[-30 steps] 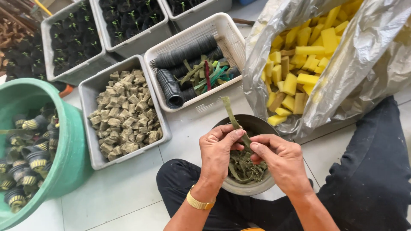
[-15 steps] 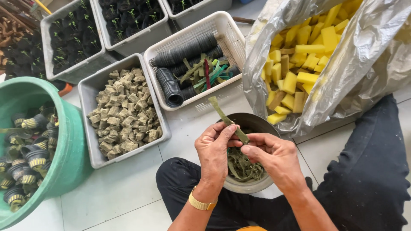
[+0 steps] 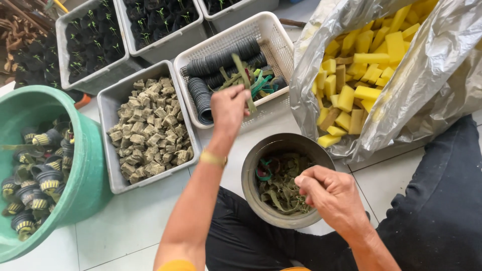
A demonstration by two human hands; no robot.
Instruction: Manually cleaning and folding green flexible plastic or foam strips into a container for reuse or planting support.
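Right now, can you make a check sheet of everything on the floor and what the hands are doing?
Surface: tile floor, pale, person sitting on it.
Job's things: green strip held over the white basket; round bowl of green scraps.
Clutter: grey tray of brownish cubes; green tub of black net cups; two trays of black pots with seedlings; plastic bag of yellow foam blocks; black tubes in the basket.
Hands: left hand pinches the strip; right hand reaches into the bowl, whether it grips anything cannot be told.
Cables: nothing seen.
Surroundings: dried brown plant bits top left.
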